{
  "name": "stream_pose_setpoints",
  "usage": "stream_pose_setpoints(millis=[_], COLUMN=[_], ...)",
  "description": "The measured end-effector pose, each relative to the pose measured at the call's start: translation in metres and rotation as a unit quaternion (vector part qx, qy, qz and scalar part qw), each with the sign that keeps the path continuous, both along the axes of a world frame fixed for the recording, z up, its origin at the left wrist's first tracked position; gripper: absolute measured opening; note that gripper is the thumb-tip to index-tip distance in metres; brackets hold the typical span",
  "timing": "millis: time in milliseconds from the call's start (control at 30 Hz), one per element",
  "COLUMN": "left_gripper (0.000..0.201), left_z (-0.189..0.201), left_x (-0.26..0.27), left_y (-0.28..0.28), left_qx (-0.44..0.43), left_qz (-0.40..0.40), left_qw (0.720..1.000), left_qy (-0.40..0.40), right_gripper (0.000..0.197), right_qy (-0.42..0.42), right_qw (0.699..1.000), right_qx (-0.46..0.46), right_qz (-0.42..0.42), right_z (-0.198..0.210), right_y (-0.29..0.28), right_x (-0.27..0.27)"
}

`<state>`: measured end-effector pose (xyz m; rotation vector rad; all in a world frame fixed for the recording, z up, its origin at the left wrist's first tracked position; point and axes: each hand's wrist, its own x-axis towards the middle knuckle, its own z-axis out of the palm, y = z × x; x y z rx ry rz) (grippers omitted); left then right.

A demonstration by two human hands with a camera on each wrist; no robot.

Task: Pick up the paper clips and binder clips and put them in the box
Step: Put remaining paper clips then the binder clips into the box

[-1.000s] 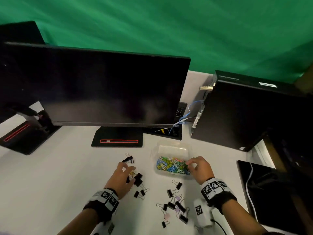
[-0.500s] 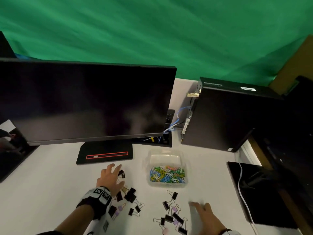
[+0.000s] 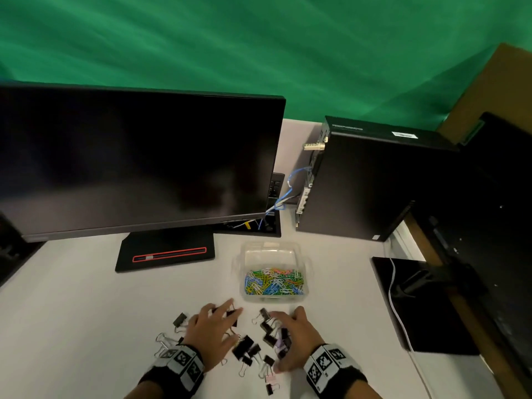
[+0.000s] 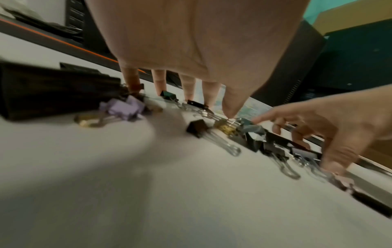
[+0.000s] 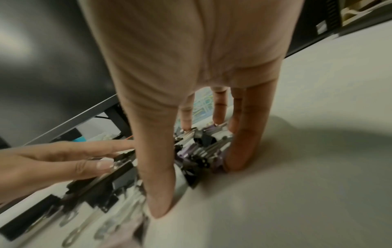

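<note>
A clear plastic box (image 3: 272, 250) on the white desk holds a heap of coloured paper clips (image 3: 273, 282). Black and lilac binder clips (image 3: 247, 349) lie scattered in front of it. My left hand (image 3: 221, 319) lies flat over the left clips, its straight fingers (image 4: 208, 95) touching them. Just right of it, my right hand (image 3: 288, 335) stands cupped over a bunched heap of binder clips (image 5: 201, 146), with thumb and little finger tips on the desk either side. A lilac clip (image 4: 125, 109) lies under my left palm. Neither hand holds a clip off the desk.
A dark monitor (image 3: 138, 156) on a black base (image 3: 167, 251) stands behind the box. A black computer tower (image 3: 368, 182) with blue cables (image 3: 285, 194) is at the back right. A black pad (image 3: 423, 318) with a white cable (image 3: 400, 315) lies right.
My right hand left the box's edge and came back onto the near binder clips. My left hand slid right toward the middle, pushing clips together. The head view shifted.
</note>
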<state>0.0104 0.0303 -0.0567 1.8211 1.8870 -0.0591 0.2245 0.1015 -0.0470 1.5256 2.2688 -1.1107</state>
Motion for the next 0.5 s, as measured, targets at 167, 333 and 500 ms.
stream_pose_setpoints(millis=[167, 333, 500], left_gripper=[0.056, 0.068, 0.112], left_z=[0.003, 0.018, 0.022], left_x=[0.005, -0.016, -0.045], left_y=[-0.008, -0.007, -0.016], left_qx=[0.030, 0.066, -0.034], left_qz=[-0.018, 0.117, 0.199], left_qw=[0.999, 0.991, 0.978], left_qy=[-0.019, 0.025, 0.047], right_gripper=[0.096, 0.117, 0.130], right_qy=[0.057, 0.022, -0.024], right_qw=[0.998, 1.000, 0.999], right_qx=[-0.003, -0.008, -0.006], right_qz=[0.006, 0.001, 0.037], right_z=[0.002, 0.013, 0.008], right_y=[-0.002, 0.001, -0.011], right_x=[0.002, 0.019, 0.017])
